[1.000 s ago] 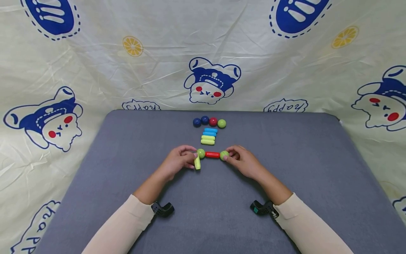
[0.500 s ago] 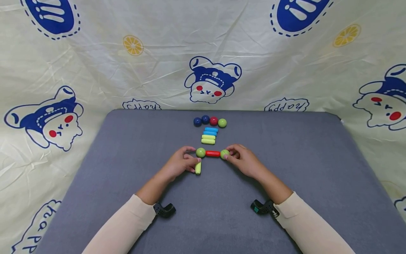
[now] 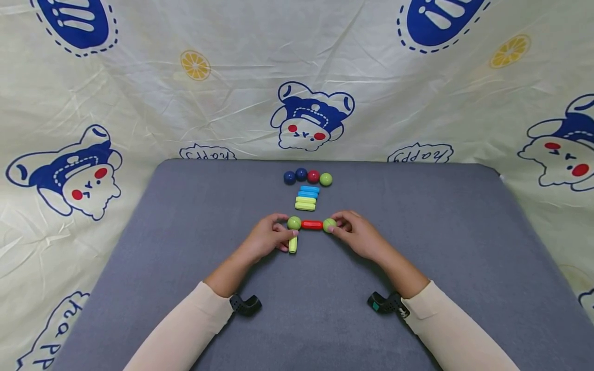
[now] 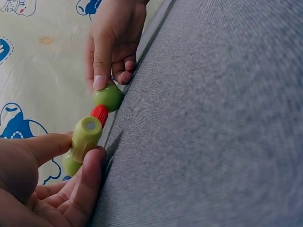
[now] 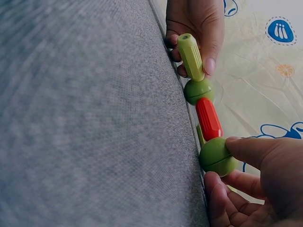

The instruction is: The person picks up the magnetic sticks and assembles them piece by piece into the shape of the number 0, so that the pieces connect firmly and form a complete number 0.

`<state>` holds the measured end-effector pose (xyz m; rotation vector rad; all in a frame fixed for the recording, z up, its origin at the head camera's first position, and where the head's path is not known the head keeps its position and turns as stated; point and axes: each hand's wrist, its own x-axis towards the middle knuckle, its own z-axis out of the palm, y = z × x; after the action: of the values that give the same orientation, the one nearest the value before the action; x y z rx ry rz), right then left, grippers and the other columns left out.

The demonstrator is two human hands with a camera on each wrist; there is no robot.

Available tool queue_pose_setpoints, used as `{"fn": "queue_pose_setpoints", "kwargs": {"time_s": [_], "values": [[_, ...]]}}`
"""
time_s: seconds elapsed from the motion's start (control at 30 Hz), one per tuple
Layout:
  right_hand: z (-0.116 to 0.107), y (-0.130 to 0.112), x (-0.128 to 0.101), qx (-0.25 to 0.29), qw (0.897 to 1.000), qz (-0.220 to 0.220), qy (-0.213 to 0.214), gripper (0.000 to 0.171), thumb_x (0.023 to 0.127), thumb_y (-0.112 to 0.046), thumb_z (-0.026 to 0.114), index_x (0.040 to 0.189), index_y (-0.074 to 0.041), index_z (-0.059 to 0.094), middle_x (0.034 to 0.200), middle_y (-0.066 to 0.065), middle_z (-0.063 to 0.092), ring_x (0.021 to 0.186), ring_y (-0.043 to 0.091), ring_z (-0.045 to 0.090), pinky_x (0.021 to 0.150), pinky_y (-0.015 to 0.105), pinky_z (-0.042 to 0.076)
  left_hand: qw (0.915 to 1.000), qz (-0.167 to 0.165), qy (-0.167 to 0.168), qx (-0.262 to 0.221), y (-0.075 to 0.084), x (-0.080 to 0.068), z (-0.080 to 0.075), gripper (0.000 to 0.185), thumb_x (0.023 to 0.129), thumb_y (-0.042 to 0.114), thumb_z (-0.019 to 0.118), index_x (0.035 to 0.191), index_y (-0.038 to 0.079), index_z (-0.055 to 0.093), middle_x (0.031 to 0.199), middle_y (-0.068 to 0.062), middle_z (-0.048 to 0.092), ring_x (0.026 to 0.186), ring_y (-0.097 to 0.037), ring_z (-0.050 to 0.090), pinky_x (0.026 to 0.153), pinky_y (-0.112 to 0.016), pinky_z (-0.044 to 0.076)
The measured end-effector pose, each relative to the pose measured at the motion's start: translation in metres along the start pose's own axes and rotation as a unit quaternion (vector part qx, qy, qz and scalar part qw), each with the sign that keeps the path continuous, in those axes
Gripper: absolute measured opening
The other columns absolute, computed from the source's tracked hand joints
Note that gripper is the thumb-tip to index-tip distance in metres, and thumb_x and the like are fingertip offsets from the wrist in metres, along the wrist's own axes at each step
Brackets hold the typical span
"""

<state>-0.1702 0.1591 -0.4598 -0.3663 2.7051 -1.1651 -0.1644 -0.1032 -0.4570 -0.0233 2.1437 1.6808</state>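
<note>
Two hands grip: your left hand (image 3: 265,238) pinches the yellow-green stick (image 3: 293,244) under one green ball (image 3: 294,222); your right hand (image 3: 359,236) holds the other green ball (image 3: 329,224) on the red stick (image 3: 311,224).

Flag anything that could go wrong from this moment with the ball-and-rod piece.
The yellow-green rod meets the left green ball at an angle while the left hand pinches it; it could slip off. The right hand only pinches the right green ball, so the red rod joint might separate.

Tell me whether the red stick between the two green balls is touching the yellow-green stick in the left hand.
No. The red stick meets only the green ball; the yellow-green stick joins that ball's other side.
</note>
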Motion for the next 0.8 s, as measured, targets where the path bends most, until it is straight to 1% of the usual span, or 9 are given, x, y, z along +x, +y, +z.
{"fn": "queue_pose_setpoints", "kwargs": {"time_s": [0.3, 0.43, 0.63, 0.8], "values": [[0.0008, -0.0003, -0.0004, 0.001, 1.000, -0.004, 0.000, 0.034, 0.099, -0.028, 0.066, 0.126, -0.008, 0.064, 0.112, 0.009, 0.063, 0.092, 0.019, 0.059, 0.080, 0.033, 0.048, 0.9976, 0.016, 0.020, 0.065, -0.0025, -0.0005, 0.0020, 0.057, 0.092, 0.021, 0.076, 0.141, 0.004, 0.053, 0.086, -0.005, 0.067, 0.061, -0.012, 0.060, 0.054, -0.027, 0.055], [0.0013, 0.0006, -0.0005, -0.002, 1.000, -0.005, 0.003, 0.034, 0.099, -0.029, 0.066, 0.127, -0.008, 0.064, 0.112, 0.009, 0.063, 0.093, 0.019, 0.060, 0.080, 0.033, 0.048, 0.9963, 0.026, 0.027, 0.078, -0.0045, -0.0002, 0.0030, 0.057, 0.092, 0.023, 0.076, 0.142, 0.006, 0.054, 0.086, -0.005, 0.067, 0.060, -0.012, 0.060, 0.053, -0.028, 0.054], [0.0018, 0.0027, -0.0005, 0.004, 1.000, -0.004, 0.003, 0.033, 0.099, -0.027, 0.066, 0.127, -0.008, 0.064, 0.113, 0.010, 0.063, 0.092, 0.019, 0.059, 0.080, 0.033, 0.047, 0.9965, 0.045, 0.033, 0.062, -0.0068, 0.0000, 0.0049, 0.046, 0.098, 0.024, 0.068, 0.139, 0.005, 0.057, 0.079, -0.006, 0.063, 0.053, -0.011, 0.057, 0.049, -0.027, 0.053], [0.0018, 0.0029, -0.0004, 0.009, 1.000, -0.002, 0.003, 0.033, 0.099, -0.027, 0.067, 0.127, -0.009, 0.064, 0.113, 0.009, 0.062, 0.092, 0.019, 0.059, 0.079, 0.032, 0.047, 0.9969, 0.056, 0.038, 0.039, -0.0082, 0.0004, 0.0050, 0.041, 0.099, 0.021, 0.066, 0.136, 0.005, 0.060, 0.078, -0.006, 0.062, 0.053, -0.010, 0.058, 0.047, -0.026, 0.053]]}}
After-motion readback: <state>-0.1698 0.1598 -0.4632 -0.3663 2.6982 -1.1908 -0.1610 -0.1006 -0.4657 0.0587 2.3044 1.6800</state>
